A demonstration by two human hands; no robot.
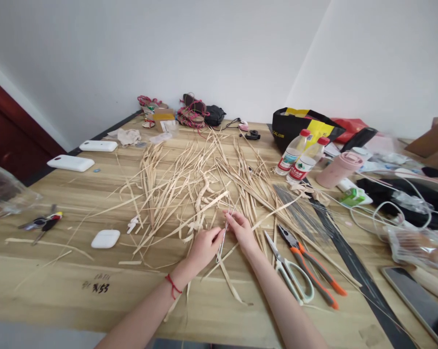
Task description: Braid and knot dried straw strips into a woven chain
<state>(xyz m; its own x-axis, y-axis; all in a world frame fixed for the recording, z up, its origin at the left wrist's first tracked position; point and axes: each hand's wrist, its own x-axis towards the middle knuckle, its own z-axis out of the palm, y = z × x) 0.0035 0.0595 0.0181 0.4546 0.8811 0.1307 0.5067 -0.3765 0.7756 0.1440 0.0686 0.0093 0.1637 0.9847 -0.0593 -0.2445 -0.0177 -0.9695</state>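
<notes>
Straw-pale strips (189, 184) lie in a loose fan across the middle of the wooden table (58, 291), many crossing one another. At the lower centre of the frame the two hands meet at the near edge of that pile. The left hand (204, 248), with a red string (173, 286) round its wrist, has its fingers closed in a pinch. The right hand (242, 229) does the same just beside it. Between them runs a thin wire (224, 237), slanting up from the tabletop towards the pile, and both hands appear to grip it.

The wire is fine and springy by the look of it, so a loose pinch could let it flick free, and its end could prick a fingertip. The strips under the hands look dry and brittle. A sharp bend or a hard tug might split one, or drag its neighbours out of place, since they overlap so much.

Just right of the right forearm lie scissors (289, 271) and orange-handled pliers (306, 264), tips towards the hands, and a sideways sweep of that arm could catch them. Two bottles (295, 155) and a pink cup (337, 169) stand in the upper right, well apart from the hands. A white earbud case (105, 238) sits at lower left
</notes>
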